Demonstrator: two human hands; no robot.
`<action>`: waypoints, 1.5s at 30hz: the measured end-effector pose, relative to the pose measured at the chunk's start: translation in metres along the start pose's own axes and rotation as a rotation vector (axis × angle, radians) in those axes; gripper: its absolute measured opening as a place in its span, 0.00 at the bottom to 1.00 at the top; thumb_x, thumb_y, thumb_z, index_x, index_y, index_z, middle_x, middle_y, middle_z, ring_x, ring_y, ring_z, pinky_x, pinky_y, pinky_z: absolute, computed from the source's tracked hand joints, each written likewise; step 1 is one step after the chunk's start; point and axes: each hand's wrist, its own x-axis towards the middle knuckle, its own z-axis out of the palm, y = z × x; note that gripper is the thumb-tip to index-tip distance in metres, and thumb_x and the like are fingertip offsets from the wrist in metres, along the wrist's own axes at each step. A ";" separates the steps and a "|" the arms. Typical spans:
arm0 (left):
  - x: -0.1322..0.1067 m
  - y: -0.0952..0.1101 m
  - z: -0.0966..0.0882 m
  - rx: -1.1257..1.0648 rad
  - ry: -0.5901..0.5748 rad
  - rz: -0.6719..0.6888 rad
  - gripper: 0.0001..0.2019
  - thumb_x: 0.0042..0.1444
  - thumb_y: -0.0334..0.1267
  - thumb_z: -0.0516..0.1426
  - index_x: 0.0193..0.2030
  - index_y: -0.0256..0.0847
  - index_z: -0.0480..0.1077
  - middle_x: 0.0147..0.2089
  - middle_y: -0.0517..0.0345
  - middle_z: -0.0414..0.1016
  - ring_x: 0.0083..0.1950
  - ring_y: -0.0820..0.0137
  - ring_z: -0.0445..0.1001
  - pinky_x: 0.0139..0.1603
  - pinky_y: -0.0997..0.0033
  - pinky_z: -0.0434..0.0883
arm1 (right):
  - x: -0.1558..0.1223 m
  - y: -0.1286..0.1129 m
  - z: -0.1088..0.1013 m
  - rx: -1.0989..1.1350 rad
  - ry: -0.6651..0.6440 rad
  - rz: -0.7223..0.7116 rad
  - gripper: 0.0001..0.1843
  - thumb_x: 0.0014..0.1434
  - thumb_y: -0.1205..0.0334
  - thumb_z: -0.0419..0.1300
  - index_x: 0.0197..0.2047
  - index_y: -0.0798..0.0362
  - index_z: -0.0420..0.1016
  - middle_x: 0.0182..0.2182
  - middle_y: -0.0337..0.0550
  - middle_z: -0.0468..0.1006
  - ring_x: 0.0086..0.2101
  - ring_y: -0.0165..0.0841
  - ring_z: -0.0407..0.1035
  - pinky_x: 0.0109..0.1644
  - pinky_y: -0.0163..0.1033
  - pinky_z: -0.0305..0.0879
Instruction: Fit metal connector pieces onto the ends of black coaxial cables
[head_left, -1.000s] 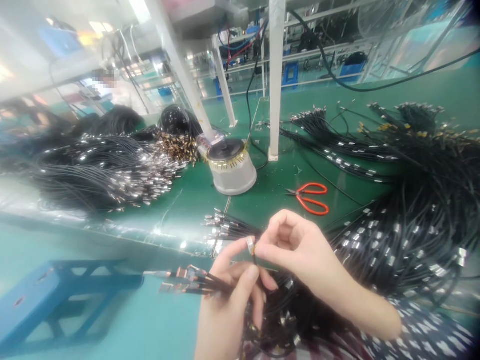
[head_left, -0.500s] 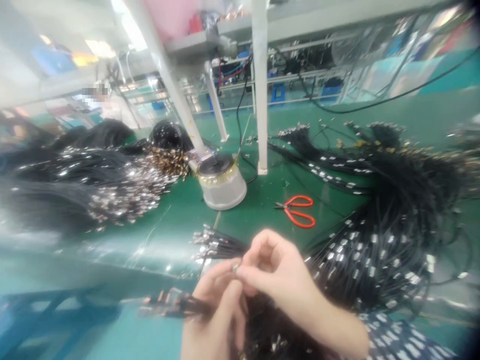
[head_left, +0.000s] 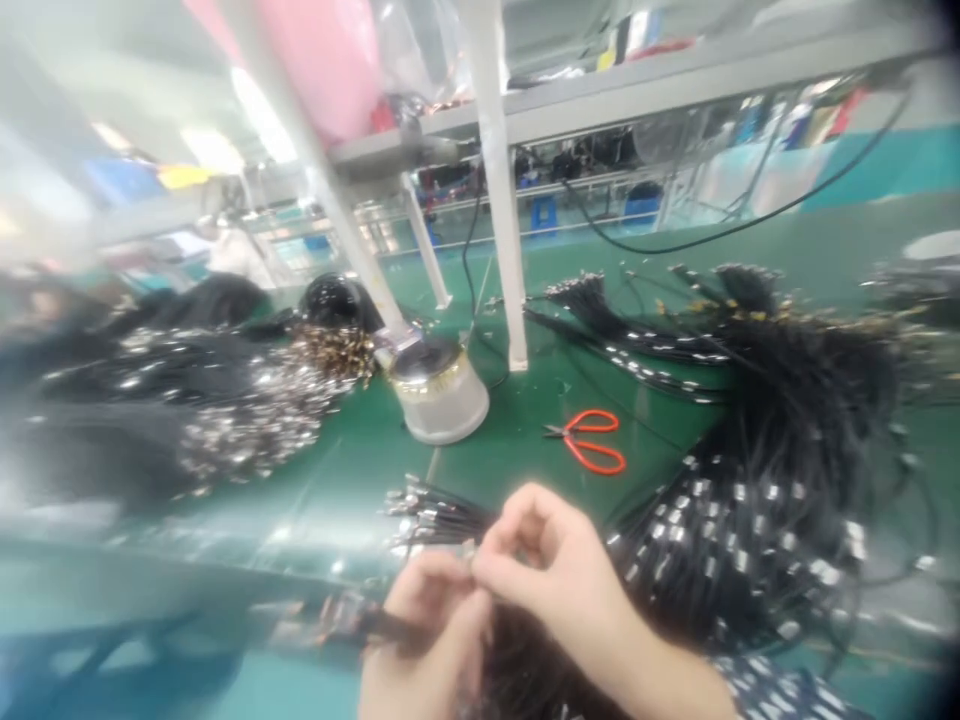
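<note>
Head: left hand (head_left: 429,645), right hand (head_left: 561,592) pinch cable (head_left: 469,551).

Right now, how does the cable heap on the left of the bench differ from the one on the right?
The left heap ends in a dense cluster of silver tips facing the white pot; the right heap shows silver bands scattered along its cables. The left heap lies clear of the right hand; the right heap runs up beside it. Both are black cables on the green mat.
</note>
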 end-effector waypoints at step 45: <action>-0.004 0.007 0.002 -0.274 -0.150 -0.131 0.08 0.49 0.38 0.67 0.30 0.37 0.74 0.22 0.61 0.71 0.23 0.78 0.66 0.24 0.80 0.62 | 0.007 0.006 0.003 0.206 -0.272 0.053 0.22 0.53 0.60 0.69 0.30 0.49 0.54 0.24 0.30 0.74 0.22 0.25 0.68 0.23 0.30 0.63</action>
